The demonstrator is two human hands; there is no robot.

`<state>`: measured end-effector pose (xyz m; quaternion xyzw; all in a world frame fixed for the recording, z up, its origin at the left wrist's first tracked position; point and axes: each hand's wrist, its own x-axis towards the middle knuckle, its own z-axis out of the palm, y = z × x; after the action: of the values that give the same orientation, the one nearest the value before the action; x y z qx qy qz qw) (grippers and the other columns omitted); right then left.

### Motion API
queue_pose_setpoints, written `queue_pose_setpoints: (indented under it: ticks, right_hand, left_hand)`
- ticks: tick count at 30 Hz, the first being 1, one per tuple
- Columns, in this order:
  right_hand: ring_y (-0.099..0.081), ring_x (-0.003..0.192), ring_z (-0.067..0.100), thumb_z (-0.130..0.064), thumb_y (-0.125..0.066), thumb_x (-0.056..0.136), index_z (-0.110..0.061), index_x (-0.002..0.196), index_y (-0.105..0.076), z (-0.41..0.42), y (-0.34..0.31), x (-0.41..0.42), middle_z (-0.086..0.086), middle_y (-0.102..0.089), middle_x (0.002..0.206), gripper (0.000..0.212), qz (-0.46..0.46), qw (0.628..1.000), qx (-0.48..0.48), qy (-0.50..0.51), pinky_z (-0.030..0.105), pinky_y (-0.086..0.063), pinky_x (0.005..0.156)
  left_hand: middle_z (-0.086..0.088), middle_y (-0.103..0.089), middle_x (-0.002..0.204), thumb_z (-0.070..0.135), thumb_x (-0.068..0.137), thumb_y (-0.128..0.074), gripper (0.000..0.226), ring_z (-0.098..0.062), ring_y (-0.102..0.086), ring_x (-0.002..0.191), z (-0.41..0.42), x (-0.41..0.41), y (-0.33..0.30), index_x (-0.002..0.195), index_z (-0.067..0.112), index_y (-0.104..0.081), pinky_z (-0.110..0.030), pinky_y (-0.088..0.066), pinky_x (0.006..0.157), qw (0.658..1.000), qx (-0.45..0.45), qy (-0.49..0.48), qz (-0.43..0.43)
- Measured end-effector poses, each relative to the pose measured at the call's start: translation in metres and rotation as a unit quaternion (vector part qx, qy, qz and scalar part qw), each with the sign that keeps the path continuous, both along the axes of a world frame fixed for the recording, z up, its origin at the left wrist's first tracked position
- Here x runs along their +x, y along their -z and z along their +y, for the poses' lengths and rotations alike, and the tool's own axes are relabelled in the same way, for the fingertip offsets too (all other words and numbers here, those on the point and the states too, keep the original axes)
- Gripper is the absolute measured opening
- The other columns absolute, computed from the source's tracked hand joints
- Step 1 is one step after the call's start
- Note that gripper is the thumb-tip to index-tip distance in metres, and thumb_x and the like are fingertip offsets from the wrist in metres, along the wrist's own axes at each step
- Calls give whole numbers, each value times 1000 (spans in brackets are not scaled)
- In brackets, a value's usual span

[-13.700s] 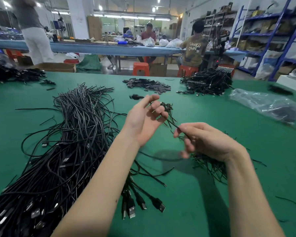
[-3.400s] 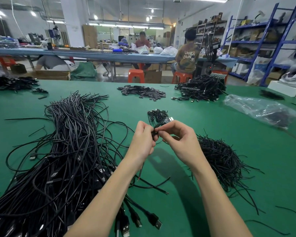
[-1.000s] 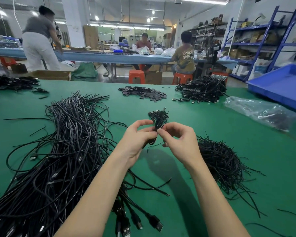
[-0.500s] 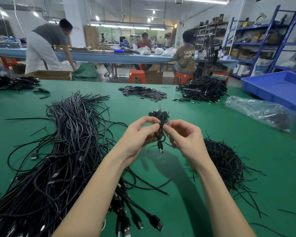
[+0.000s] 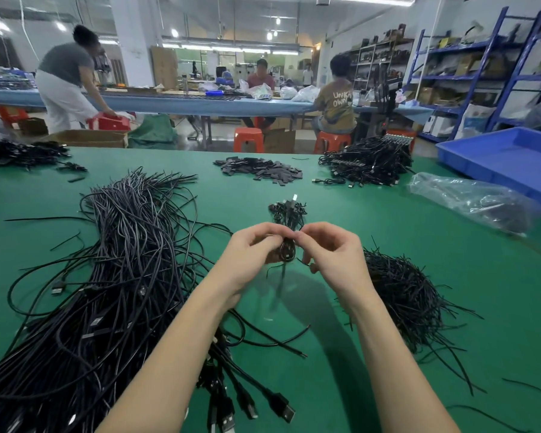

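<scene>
— Fingers (image 5: 264, 237)? Curled, on left hand (image 5: 250, 256) and right hand (image 5: 336, 256) alike; pinch a small coil (image 5: 286, 250) between them, above the table (image 5: 350, 195).
— Any tie round it?
— Cannot tell: blurs below the thumbs, hides half behind fingertips. Overlaps a pile (image 5: 288, 210) behind.

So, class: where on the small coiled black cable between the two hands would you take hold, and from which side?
Pinch the small coiled black cable at its top, where the turns bunch tightest, with fingers coming from left and right, as the left hand and right hand do. Its loop hangs free below, so a grip there probably keeps the turns together.
</scene>
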<state>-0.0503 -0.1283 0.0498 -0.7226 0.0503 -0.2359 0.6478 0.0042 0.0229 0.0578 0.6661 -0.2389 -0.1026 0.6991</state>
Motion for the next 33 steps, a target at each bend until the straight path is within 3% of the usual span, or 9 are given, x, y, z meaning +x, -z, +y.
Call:
queue_pose_setpoints:
  ticks: [4, 6, 8, 11, 13, 15, 19, 27, 33]
  right_hand:
    - [-52, 51, 9, -18, -82, 84, -18, 79, -76, -4, 3, 2, -9, -66, 62, 8, -14, 999, -38, 21, 17, -40, 47]
    - [-48, 49, 8, -14, -81, 82, -14, 80, -76, -2, -3, 2, -5, -66, 66, 6, 79, 993, 90, -4, 15, -35, 43]
    - [-44, 44, 3, -7, -76, 81, -9, 81, -69, 0, -8, 2, -2, -63, 67, 7, 168, 939, 290, -73, 11, -29, 36]
    - [-43, 42, 1, -8, -72, 80, -10, 84, -66, 6, -10, 0, -2, -62, 69, 8, 162, 877, 433, -129, 9, -28, 32]
    - [-50, 47, 4, -16, -69, 90, -17, 95, -70, 6, -13, -3, -5, -70, 77, 5, 124, 936, 308, -118, 12, -35, 39]
    - [-62, 58, 9, -18, -65, 96, -28, 107, -69, -2, -15, -7, -8, -76, 91, 15, 59, 995, 56, -51, 17, -45, 49]
    - [-67, 72, 9, -15, -75, 86, -39, 112, -66, -16, -8, -7, -22, -69, 108, 36, -76, 951, -296, 37, 13, -46, 65]
    - [-67, 76, 9, -28, -80, 81, -45, 115, -63, -19, -3, -6, -26, -64, 112, 42, -113, 925, -362, 27, 24, -54, 64]
    - [-65, 71, 11, -35, -83, 82, -37, 97, -76, -15, 1, -5, -24, -69, 98, 17, -139, 922, -354, 70, 21, -48, 58]
  left_hand:
    - [-5, -77, 97, -1, 88, -68, 23, -15, -68, 79, 1, 3, 3, 103, 16, -62, -23, -55, 72, 989, -80, 27, 123]
    - [-6, -76, 104, -6, 85, -69, 33, -15, -69, 87, 0, 2, 4, 107, 18, -62, -27, -54, 80, 992, -76, 6, 99]
    - [-7, -74, 106, -9, 83, -70, 35, -13, -69, 91, -2, -1, 4, 107, 17, -66, -24, -55, 83, 996, -70, 0, 60]
    - [-6, -76, 104, -6, 82, -73, 32, -9, -71, 92, -4, -2, 2, 105, 15, -69, -19, -54, 78, 996, -80, -8, 45]
    - [-4, -77, 102, -2, 83, -73, 29, -9, -71, 88, -2, 0, -1, 106, 15, -69, -19, -54, 74, 992, -97, -5, 78]
    - [-3, -77, 99, 0, 83, -73, 27, -8, -70, 80, 0, 2, -3, 106, 14, -68, -18, -53, 68, 989, -103, -3, 106]
    - [0, -76, 86, 1, 84, -72, 26, -8, -66, 67, -1, 3, -4, 108, 11, -68, -19, -52, 63, 983, -103, 5, 153]
    - [-14, -68, 89, 2, 86, -69, 25, -21, -63, 78, 1, 6, -4, 111, 1, -68, -21, -56, 64, 963, -132, 18, 233]
    - [-17, -68, 94, 2, 87, -68, 30, -22, -63, 83, 3, 6, -3, 117, -1, -66, -22, -56, 64, 963, -129, 26, 236]
